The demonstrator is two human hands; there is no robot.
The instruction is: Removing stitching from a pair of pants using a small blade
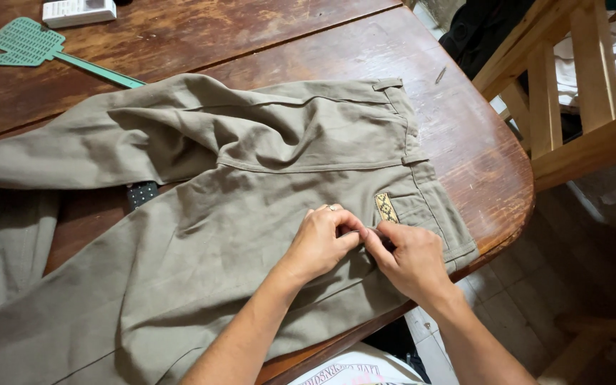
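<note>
A pair of khaki trousers (201, 214) lies spread flat across a worn wooden desk (465, 142), waistband toward 3 o'clock and legs running off toward 9 o'clock. One leg is folded over along the upper side, with creases across the seat.

The left hand (320, 241) and the right hand (409, 258) meet at the 5 o'clock part of the view, over the seat of the trousers, just beside a back pocket bearing a small patterned label (386, 207). Both hands are curled nearly closed, fingertips touching each other and pinching a small fold of the khaki cloth between them. A ring shows on a finger of the left hand. What lies inside the pinch cannot be told.

A green fly swatter (30, 46) rests on the desk at 11 o'clock, well apart from the hands. A white remote control (78, 11) lies just above it at the top edge. A small dark studded object (141, 192) shows between the two trouser legs. A wooden chair frame (572, 93) stands at 2 o'clock, beside the desk edge.
</note>
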